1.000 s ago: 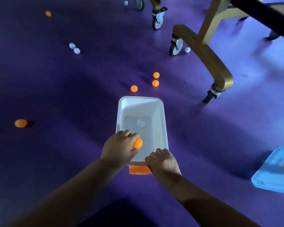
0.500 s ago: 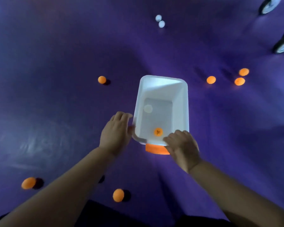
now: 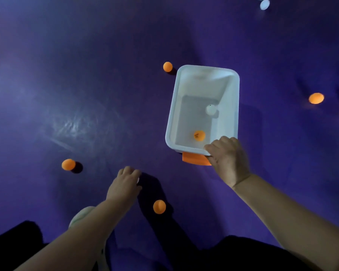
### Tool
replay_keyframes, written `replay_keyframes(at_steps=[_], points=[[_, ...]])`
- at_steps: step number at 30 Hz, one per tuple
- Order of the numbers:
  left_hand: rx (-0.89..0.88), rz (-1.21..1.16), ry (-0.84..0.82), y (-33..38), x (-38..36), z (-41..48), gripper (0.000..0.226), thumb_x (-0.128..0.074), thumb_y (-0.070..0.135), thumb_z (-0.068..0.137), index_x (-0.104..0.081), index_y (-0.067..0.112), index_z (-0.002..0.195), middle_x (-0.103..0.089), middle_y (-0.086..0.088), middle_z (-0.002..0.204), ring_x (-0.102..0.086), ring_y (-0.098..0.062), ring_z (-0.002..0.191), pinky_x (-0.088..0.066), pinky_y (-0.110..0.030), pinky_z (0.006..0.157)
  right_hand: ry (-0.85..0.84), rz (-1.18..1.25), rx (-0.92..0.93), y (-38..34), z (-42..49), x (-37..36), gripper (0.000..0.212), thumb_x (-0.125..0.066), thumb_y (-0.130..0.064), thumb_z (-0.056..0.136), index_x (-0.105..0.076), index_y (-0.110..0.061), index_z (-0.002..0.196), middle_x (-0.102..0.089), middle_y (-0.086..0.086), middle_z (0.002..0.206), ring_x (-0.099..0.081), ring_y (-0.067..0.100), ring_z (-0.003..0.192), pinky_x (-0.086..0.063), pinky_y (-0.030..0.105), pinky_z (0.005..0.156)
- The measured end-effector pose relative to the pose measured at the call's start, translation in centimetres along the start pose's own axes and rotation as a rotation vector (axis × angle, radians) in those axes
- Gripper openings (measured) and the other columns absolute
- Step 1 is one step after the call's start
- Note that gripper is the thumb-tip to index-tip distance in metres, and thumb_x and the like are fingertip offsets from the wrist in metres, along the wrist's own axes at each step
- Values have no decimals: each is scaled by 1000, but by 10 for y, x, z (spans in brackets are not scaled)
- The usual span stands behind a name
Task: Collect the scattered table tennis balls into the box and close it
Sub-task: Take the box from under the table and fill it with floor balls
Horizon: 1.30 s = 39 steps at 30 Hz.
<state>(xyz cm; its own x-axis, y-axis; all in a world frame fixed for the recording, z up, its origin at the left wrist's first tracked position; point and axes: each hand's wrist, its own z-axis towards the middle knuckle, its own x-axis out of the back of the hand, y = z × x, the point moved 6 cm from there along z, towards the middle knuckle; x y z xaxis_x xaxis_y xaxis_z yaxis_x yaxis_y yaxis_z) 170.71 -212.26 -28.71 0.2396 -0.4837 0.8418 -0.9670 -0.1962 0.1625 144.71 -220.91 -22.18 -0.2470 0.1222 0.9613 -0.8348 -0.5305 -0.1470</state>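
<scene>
While the right hand (image 3: 228,159) grips the near right corner of the white box (image 3: 229,114), fingers curled over its rim just beside the orange tab (image 3: 194,160) under that end, the left hand (image 3: 123,184) is low over the purple floor (image 3: 86,75), knuckles up and fingers bent downward. A pale sliver (image 3: 138,179) shows at its thumb side. That may be a white ball under the palm, but I cannot tell whether the hand is pinching anything or only cupped.

The box stands open on the floor, beyond the left hand and to its right. Its long axis runs away from the person, with the far end leaning slightly right. Inside lie a white ball (image 3: 211,109) by the right wall and a printed orange ball (image 3: 199,135) at the near end.

The left hand is the free one, so the pick-up falls to it. Two loose balls are near it. The left orange ball (image 3: 68,164) lies out to its left on the floor, and the near orange ball (image 3: 159,206) lies back toward the person, just right of the left forearm. Whatever it lifts must travel forward and rightward to clear the near rim.

The far orange ball (image 3: 167,66) sits just beside the box's far left corner. The right orange ball (image 3: 316,98) lies well apart on the box's right, and two white balls (image 3: 264,4) lie far off at the top edge.
</scene>
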Motion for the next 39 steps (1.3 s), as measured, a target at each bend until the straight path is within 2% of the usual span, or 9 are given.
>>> replay_keyframes(at_steps=[3, 8, 13, 19, 23, 28, 31, 36, 39], points=[[-13, -74, 44, 5, -1, -1, 23, -45, 16, 95, -52, 12, 117, -47, -4, 121, -41, -19, 113, -42, -29, 80, -10, -10, 3, 2, 3, 0, 15, -78, -8, 63, -65, -12, 70, -53, 3, 57, -50, 27, 55, -36, 31, 51], [-1, -492, 490, 37, 57, -1, 20, -58, 21, 91, -56, 9, 107, -52, -1, 106, -50, -19, 98, -35, -29, 74, -8, -10, 9, 2, 0, -2, 15, -77, -8, 65, -63, -13, 68, -51, 2, 56, -47, 25, 54, -34, 31, 52], [-385, -466, 781, 110, 125, 7, 36, -57, 29, 84, -58, 2, 108, -61, -12, 105, -49, -14, 95, -39, -24, 82, 32, 18, 0, -2, -3, 1, 12, -72, -3, 67, -64, -12, 69, -50, 3, 56, -48, 25, 53, -36, 31, 52], [-347, -504, 666, 112, 97, 12, 57, -47, 39, 88, -41, 6, 134, -49, -13, 131, -47, -25, 120, -38, -40, 102, 42, 6, -2, 1, -1, 4, 10, -71, -7, 69, -62, -14, 68, -49, 3, 56, -47, 25, 53, -32, 29, 53], [-293, -409, 597, 75, 42, -7, 45, -45, 38, 84, -40, 14, 121, -55, -17, 116, -47, -26, 109, -44, -45, 94, 16, -8, 0, 3, -2, 4, 17, -80, -11, 65, -63, -13, 69, -50, 3, 56, -47, 24, 53, -30, 29, 53], [-464, -99, 265, 59, -24, -26, 44, -48, 44, 76, -58, 15, 108, -63, -4, 98, -61, -24, 86, -57, -38, 72, -1, -12, 1, 1, -5, 3, 14, -77, -10, 66, -64, -13, 70, -51, 4, 57, -47, 24, 54, -32, 30, 52], [-591, 75, 161, 62, -47, -34, 54, -47, 55, 69, -56, 22, 110, -63, 3, 94, -64, -17, 79, -57, -29, 65, 0, -25, 12, -1, -5, 3, 14, -77, -10, 67, -63, -13, 68, -50, 4, 56, -46, 24, 53, -28, 29, 53], [-698, 65, 235, 70, -43, -38, 31, -45, 35, 71, -68, 20, 86, -63, 1, 81, -61, -17, 67, -56, -27, 53, -10, -46, 12, -4, -5, 3, 16, -78, -9, 65, -62, -13, 68, -50, 4, 56, -48, 26, 53, -31, 30, 52], [-498, -245, 464, 62, 1, -27, 23, -48, 30, 78, -55, 18, 97, -63, -10, 92, -52, -19, 86, -51, -27, 67, -36, -48, 8, -5, -5, 0, 17, -78, -9, 64, -62, -13, 68, -50, 4, 57, -47, 25, 54, -31, 30, 53]])
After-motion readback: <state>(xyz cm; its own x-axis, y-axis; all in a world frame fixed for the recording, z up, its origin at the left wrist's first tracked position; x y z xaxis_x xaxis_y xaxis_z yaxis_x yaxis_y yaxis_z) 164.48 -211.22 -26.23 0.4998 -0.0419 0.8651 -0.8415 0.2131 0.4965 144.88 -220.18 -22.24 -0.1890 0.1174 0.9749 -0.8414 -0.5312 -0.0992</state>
